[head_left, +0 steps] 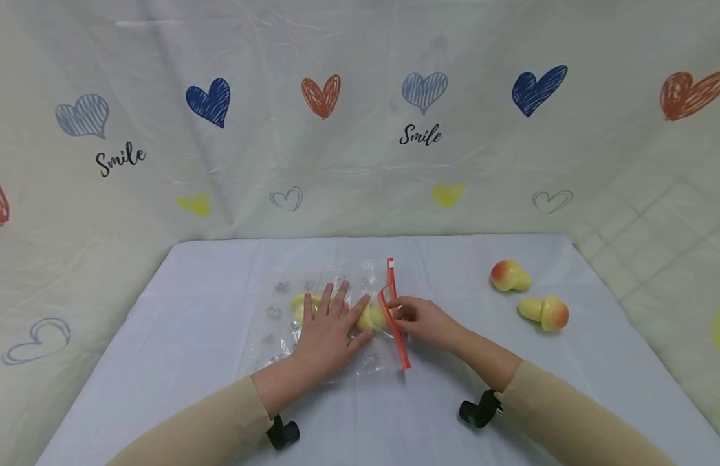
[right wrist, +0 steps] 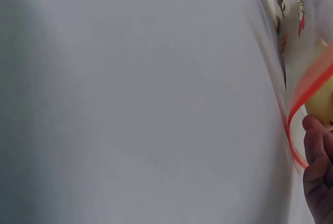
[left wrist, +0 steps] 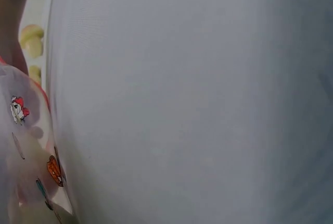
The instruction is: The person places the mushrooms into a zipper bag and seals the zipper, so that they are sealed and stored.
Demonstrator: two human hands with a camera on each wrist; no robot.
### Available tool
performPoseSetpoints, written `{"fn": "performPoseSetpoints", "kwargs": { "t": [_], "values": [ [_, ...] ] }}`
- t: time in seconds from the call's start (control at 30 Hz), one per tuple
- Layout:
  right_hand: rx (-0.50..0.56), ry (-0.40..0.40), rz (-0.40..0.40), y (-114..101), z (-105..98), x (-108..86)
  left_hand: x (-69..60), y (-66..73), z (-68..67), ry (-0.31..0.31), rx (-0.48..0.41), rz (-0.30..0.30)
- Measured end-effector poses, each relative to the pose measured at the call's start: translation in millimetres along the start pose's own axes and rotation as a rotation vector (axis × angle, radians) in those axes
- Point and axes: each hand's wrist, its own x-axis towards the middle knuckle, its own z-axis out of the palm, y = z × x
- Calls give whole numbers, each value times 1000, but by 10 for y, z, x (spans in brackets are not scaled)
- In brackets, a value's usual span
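A clear zip bag (head_left: 261, 346) with small printed pictures lies flat, its red zip edge (head_left: 403, 353) on the right. My left hand (head_left: 327, 336) rests palm down on it with fingers spread. Under the plastic, a yellow toy mushroom (head_left: 298, 307) shows left of these fingers, partly covered. Another yellow toy mushroom (head_left: 371, 318) lies just inside the bag's mouth. There my right hand (head_left: 424, 321) holds its near end with curled fingers. In the right wrist view, fingertips (right wrist: 310, 123) touch the yellow surface beside the red strip; the grip is partly cut off.
Two more toy mushrooms, yellow with reddish caps, lie at the right of the table: one farther back (head_left: 510, 276), one nearer (head_left: 544, 313). A white cloth (head_left: 191, 310) covers the table. Behind it hangs a curtain (head_left: 360, 168) printed with hearts.
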Motion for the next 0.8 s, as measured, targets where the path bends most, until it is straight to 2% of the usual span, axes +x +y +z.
{"fn": "performPoseSetpoints", "kwargs": {
  "t": [0.13,0.33,0.53,0.8],
  "values": [
    [11,4,-11,-23,31,48,-1,-7,6,13,-10,-3],
    [43,19,-48,-99,93,139,-15,-9,20,28,7,28],
    [66,4,-13,-90,146,196,-16,-15,29,36,33,29],
    [81,-13,45,-55,139,192,-22,-13,19,25,13,29]
  ]
}}
